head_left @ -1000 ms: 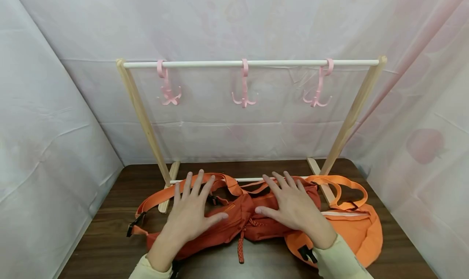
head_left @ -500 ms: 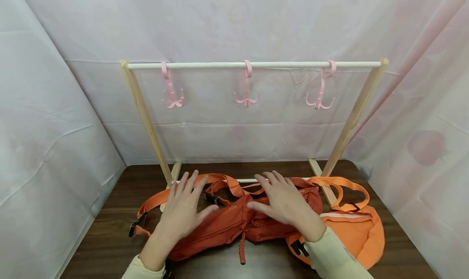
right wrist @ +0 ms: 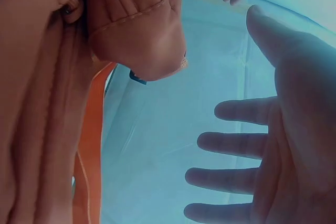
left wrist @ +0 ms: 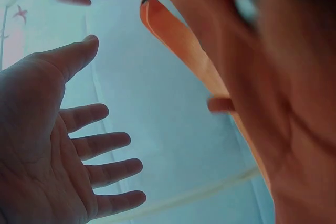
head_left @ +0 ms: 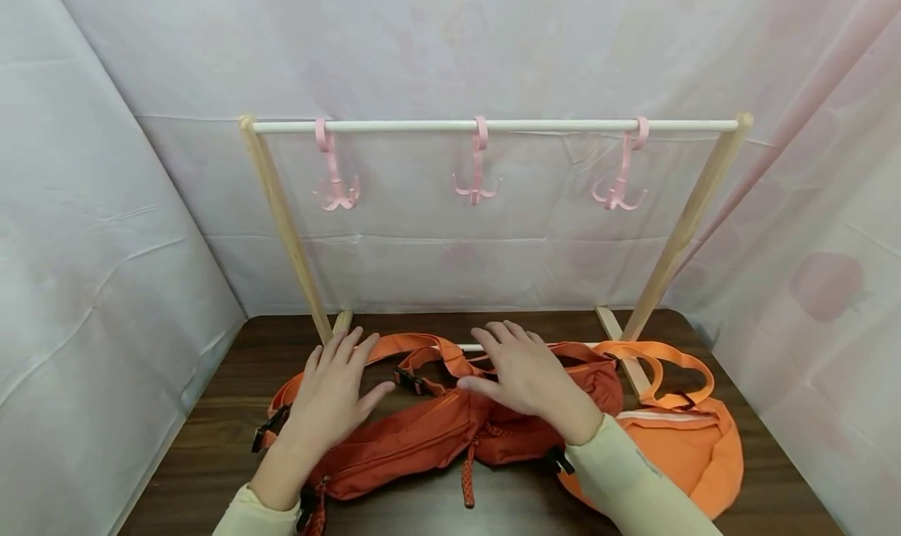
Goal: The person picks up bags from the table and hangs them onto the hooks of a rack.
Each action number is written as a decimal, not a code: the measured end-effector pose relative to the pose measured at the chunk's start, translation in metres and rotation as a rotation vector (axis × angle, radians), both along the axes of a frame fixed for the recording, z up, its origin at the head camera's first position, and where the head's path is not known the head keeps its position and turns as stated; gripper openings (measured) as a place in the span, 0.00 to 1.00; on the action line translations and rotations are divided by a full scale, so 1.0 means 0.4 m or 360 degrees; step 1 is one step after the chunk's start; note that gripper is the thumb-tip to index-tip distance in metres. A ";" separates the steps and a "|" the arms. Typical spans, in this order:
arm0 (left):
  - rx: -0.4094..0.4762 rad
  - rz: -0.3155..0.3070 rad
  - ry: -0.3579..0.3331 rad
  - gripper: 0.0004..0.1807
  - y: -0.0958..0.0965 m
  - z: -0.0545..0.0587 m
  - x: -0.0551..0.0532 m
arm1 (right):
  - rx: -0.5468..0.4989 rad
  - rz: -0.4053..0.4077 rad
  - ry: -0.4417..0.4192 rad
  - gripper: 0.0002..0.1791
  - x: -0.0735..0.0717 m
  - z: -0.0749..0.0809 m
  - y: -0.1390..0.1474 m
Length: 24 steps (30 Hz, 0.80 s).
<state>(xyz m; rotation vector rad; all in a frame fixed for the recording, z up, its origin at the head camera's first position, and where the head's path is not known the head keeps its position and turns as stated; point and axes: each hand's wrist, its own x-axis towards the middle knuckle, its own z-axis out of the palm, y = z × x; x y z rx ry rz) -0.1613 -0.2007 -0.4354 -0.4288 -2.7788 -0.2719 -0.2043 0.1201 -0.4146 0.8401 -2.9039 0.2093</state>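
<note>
My left hand (head_left: pixel 329 399) hovers over the left part of a rust-red waist bag (head_left: pixel 408 442), its fingers spread and holding nothing. Above the bag's right half is my right hand (head_left: pixel 524 379), also empty, with the thumb held apart. Whether the rust-red fabric is one bag or two I cannot tell. In both wrist views, the left palm (left wrist: pixel 47 145) and right palm (right wrist: pixel 299 129) stand apart from the fabric. An orange strap (head_left: pixel 432 347) with a black buckle (head_left: pixel 411 381) loops behind. A lighter orange bag (head_left: pixel 679 450) lies at the right, partly behind my right sleeve.
A wooden rack with a white top bar (head_left: pixel 401 126) stands at the back of the dark table (head_left: pixel 225 395). Pink hooks hang from it: a left hook (head_left: pixel 338 184), a middle hook (head_left: pixel 477 176) and a right hook (head_left: pixel 619 180). Pale curtains (head_left: pixel 91 246) enclose the table.
Both hands have drifted left over the bags, fingers still extended. The rack and bags appear slightly farther right as the head view shifts. Nothing has been picked up.
</note>
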 end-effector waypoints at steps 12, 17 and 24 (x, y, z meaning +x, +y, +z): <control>0.0006 0.0065 0.0020 0.42 -0.073 -0.009 -0.022 | 0.0090 0.0064 0.0058 0.51 -0.042 0.005 -0.055; 0.0006 0.0119 -0.0018 0.41 -0.097 -0.012 -0.028 | 0.0140 0.0068 0.0005 0.51 -0.062 0.014 -0.078; -0.0009 0.0166 -0.0052 0.39 -0.134 -0.032 -0.047 | 0.0193 0.0126 -0.0021 0.47 -0.094 0.028 -0.111</control>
